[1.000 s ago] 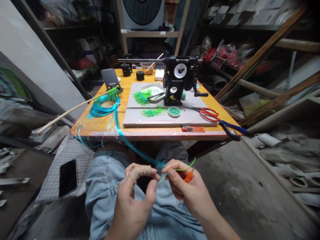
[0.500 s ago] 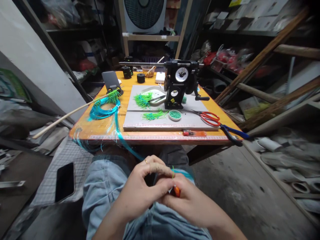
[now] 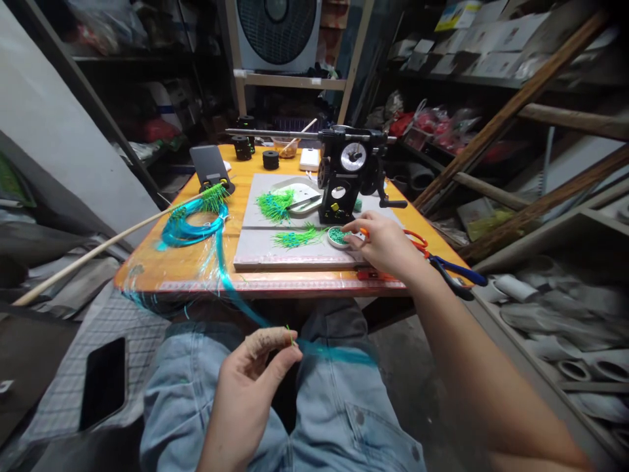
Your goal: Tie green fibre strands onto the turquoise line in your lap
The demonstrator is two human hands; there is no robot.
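Observation:
My left hand (image 3: pixel 253 383) is over my lap, thumb and taped index finger pinching a short bright-green thread (image 3: pixel 289 335). Teal filament strands (image 3: pixel 334 354) stretch from behind those fingertips across the thigh. Over the table, my right hand (image 3: pixel 386 242) reaches its thumb and fingertips into a small white dish of green beads (image 3: pixel 337 236). A small orange tool (image 3: pixel 364 233) is tucked in that hand, most of it hidden by the fingers. Left of the dish lie a green-and-blue tufted bunch (image 3: pixel 299 237) and a larger one (image 3: pixel 275 205).
A black hand-crank winder (image 3: pixel 340 174) stands on the grey board (image 3: pixel 255 255). Red-handled scissors (image 3: pixel 417 241) and blue-black pliers (image 3: pixel 457 269) lie right. A teal filament coil (image 3: pixel 194 229), a phone stand (image 3: pixel 211 169) and a long stick (image 3: pixel 98 255) are left. A phone (image 3: pixel 104 383) rests on checked cloth.
My right hand has left my lap and moved forward to the bead dish, carrying the orange tool. My left hand has shifted slightly left, still pinching the green thread. The view has tilted slightly.

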